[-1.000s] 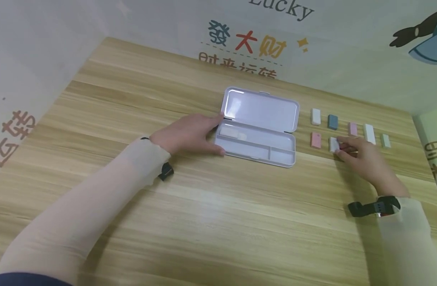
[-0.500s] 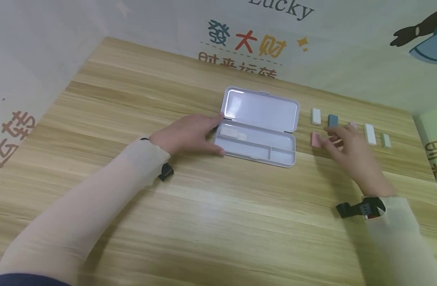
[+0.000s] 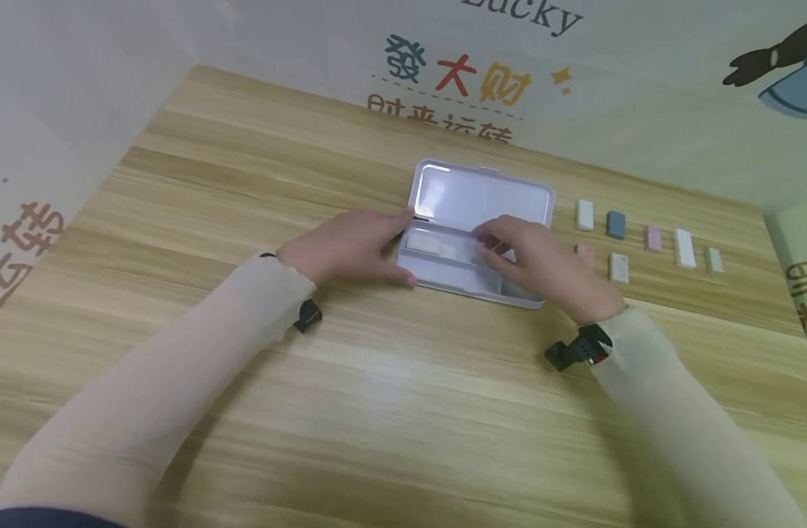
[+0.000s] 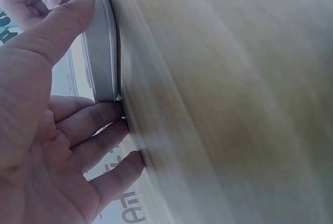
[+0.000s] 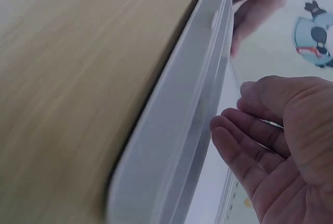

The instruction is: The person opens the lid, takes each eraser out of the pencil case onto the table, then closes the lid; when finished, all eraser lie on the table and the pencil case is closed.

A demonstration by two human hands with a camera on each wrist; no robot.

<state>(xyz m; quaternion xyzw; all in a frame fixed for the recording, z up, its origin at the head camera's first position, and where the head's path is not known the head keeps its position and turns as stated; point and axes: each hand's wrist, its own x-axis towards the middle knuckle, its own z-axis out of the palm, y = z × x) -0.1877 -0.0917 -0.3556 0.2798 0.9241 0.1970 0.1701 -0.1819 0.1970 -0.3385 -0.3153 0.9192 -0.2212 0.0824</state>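
A pale lilac pencil case (image 3: 453, 277) lies with its lid raised on the wooden table. My left hand (image 3: 350, 248) holds its left end, thumb at the front wall and fingers toward the hinge; in the left wrist view the thumb (image 4: 67, 26) rests along the side. White erasers (image 3: 421, 243) lie in the long rear compartment. My right hand (image 3: 542, 264) is over that compartment, thumb and fingertips together at a pale eraser (image 3: 468, 252), mostly hidden. In the right wrist view its fingers (image 5: 250, 140) are bent above the case's rim.
To the right lie several erasers in two rows: a white one (image 3: 584, 215), a blue one (image 3: 616, 225), pink ones (image 3: 652, 238), a long white one (image 3: 684, 248), a green one (image 3: 714, 260) and a speckled white one (image 3: 618, 268). A printed wall covering (image 3: 297, 59) stands behind the table.
My right hand has moved left from beside the speckled white eraser, past the pink one, to above the case's rear compartment. My left hand has stayed at the case.
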